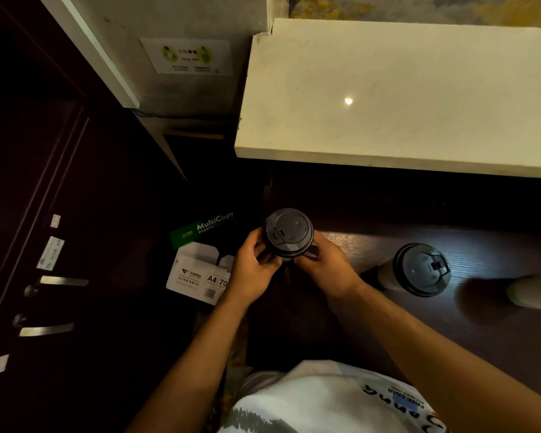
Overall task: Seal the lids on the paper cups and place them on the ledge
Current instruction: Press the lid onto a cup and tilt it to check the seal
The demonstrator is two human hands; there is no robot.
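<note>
A: Cups first, left to right?

B: Two with dark lids. The held cup (288, 234) is up off the dark wooden counter (497, 332), between both hands, its lid (287, 230) on top and facing the camera. What's inside, I can't tell. To its right a second cup (420, 270) stands on the counter with its own lid (423, 267) on, pale wall showing beneath. A pale rounded thing (533, 290) at the right edge is too cut off to name.

B: Around them?

A: On the far left, dark cabinet doors with two metal handles (52, 304). Below the left hand, down on the floor, a paper box (197, 270) marked A4, with a green strip reading MultiCopy. Beyond the cups runs the pale stone ledge (403, 95), higher than the counter. A printed notice (186, 56) hangs on the wall left of it.

B: And the hands?

A: The left hand (253, 270) curls round the held cup's left side just under the lid, thumb on the near face. The right hand (327, 267) grips the right side the same way, fingers wrapped beneath the rim. Both forearms reach in from below
</note>
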